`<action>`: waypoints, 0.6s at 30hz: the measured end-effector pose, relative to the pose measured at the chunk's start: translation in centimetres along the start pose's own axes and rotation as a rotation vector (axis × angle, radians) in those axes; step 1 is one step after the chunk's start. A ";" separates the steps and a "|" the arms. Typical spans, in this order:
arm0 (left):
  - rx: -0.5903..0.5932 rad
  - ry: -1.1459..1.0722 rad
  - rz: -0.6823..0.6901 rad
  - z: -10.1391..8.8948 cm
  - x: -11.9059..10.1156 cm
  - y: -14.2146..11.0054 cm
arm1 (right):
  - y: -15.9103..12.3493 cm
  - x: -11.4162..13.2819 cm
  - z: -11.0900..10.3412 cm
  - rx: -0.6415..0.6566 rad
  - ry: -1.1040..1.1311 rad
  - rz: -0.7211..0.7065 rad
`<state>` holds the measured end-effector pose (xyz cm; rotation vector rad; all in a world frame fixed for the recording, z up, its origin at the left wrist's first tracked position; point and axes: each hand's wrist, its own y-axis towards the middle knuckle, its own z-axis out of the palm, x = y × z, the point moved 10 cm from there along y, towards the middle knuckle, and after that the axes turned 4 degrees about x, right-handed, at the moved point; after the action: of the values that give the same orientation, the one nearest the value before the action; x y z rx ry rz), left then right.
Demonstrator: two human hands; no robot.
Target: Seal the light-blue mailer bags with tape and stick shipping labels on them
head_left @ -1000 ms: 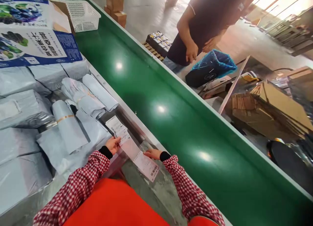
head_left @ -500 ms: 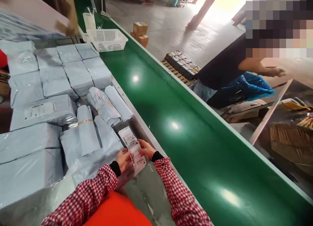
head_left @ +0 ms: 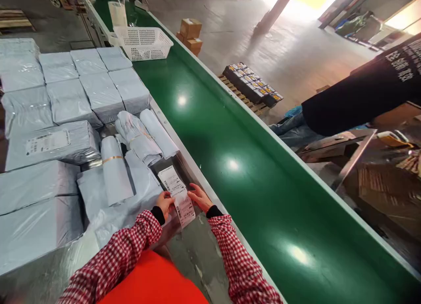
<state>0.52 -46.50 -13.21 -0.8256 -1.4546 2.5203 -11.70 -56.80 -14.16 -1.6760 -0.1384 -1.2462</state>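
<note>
A strip of printed shipping labels (head_left: 184, 207) runs between my two hands over the metal table. My left hand (head_left: 163, 204) pinches its left edge between thumb and fingers. At the opposite edge, my right hand (head_left: 201, 198) has its fingertips closed on the paper. The strip's upper part lies against the dark metal surface. To the left of my hands is a flat grey plastic mailer (head_left: 144, 181), with a rolled bundle of mailers (head_left: 116, 172) held by a tan band on top. Two more rolls, one a banded bundle (head_left: 140, 137), lie just beyond the labels.
Many grey wrapped parcels (head_left: 98, 89) are stacked at left, one bearing a label (head_left: 48, 142). A green conveyor belt (head_left: 237, 190) runs along my right, with a white plastic basket (head_left: 148, 45) at its far end. Across it, a person in a black shirt (head_left: 355, 93) leans near cardboard.
The large blurred carton at upper left has gone from view. Across the belt, the person has shifted to the right. My hands remain at the labels, the right one slightly farther right.
</note>
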 end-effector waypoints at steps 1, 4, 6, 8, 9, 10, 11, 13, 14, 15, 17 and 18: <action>0.004 0.004 0.007 0.0 -0.6 0.1 | -0.8 -1.1 0.1 0.015 0.008 0.035; -0.010 0.034 0.025 -0.1 -2.6 0.6 | -3.6 -4.6 1.6 0.151 0.039 0.134; -0.025 0.056 0.042 0.1 -4.1 1.1 | -5.3 -6.6 3.5 0.281 0.076 0.165; -0.036 0.086 0.063 0.4 -5.6 1.7 | -6.8 -8.1 5.4 0.385 0.107 0.160; -0.039 0.107 0.074 0.6 -6.4 2.1 | -7.5 -8.8 6.1 0.417 0.118 0.153; -0.041 0.132 0.085 0.8 -7.1 2.4 | -8.3 -9.4 6.8 0.436 0.127 0.148; -0.035 0.159 0.100 1.1 -7.9 2.7 | -9.1 -10.0 7.4 0.450 0.135 0.149; -0.007 0.227 0.136 1.7 -9.4 3.0 | -11.1 -10.9 8.3 0.467 0.158 0.160; 0.018 0.269 0.151 2.0 -9.9 2.9 | -12.1 -11.0 8.6 0.462 0.179 0.162; 0.048 0.320 0.159 2.3 -10.1 2.7 | -12.9 -10.7 8.7 0.444 0.208 0.156; 0.092 0.451 0.163 2.0 -9.9 1.6 | -13.8 -8.8 8.2 0.359 0.286 0.106; 0.092 0.526 0.175 1.4 -9.6 0.6 | -13.9 -7.3 7.7 0.309 0.328 0.063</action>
<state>8.03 -51.39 -9.31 -1.5079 -1.1239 2.2053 -18.24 -40.95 -10.68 -1.1879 -0.0726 -1.3581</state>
